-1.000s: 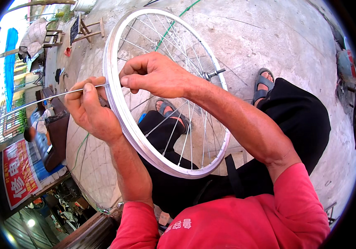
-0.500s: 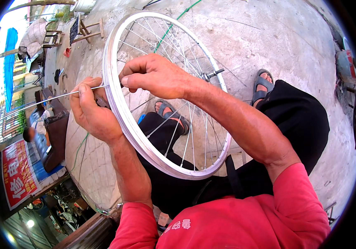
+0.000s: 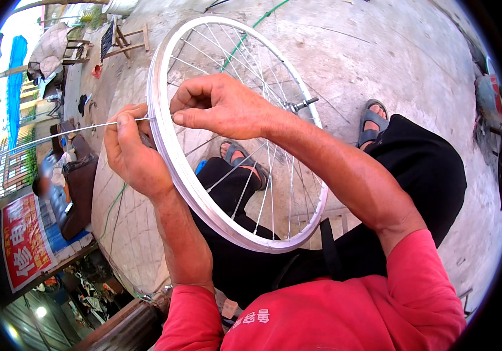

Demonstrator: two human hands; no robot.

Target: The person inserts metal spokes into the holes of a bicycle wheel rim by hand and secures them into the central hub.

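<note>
A silver bicycle wheel (image 3: 175, 167), without a tyre, stands tilted over my lap, its thin spokes running to the hub (image 3: 292, 107). Between thumb and fingers my left hand (image 3: 137, 153) pinches a long thin metal rod (image 3: 66, 132) that looks like a spoke. The rod's near end meets the outer side of the rim; its other end reaches far out to the left. Inside the rim, opposite that spot, my right hand (image 3: 219, 105) is closed in a pinch against the inner wall. Whatever its fingertips hold is too small to make out.
My sandalled feet rest on the concrete floor (image 3: 415, 70) beyond the wheel. A green cord (image 3: 268, 11) crosses it at the top. At the left are a small wooden stool (image 3: 125, 41), a brown couch (image 3: 80, 187) with a person, and a red sign (image 3: 26, 243). A bucket (image 3: 491, 99) stands at the right.
The outer end of the rod has swung slightly upward, with my left fingers turned a little. The wheel and my right hand have barely shifted.
</note>
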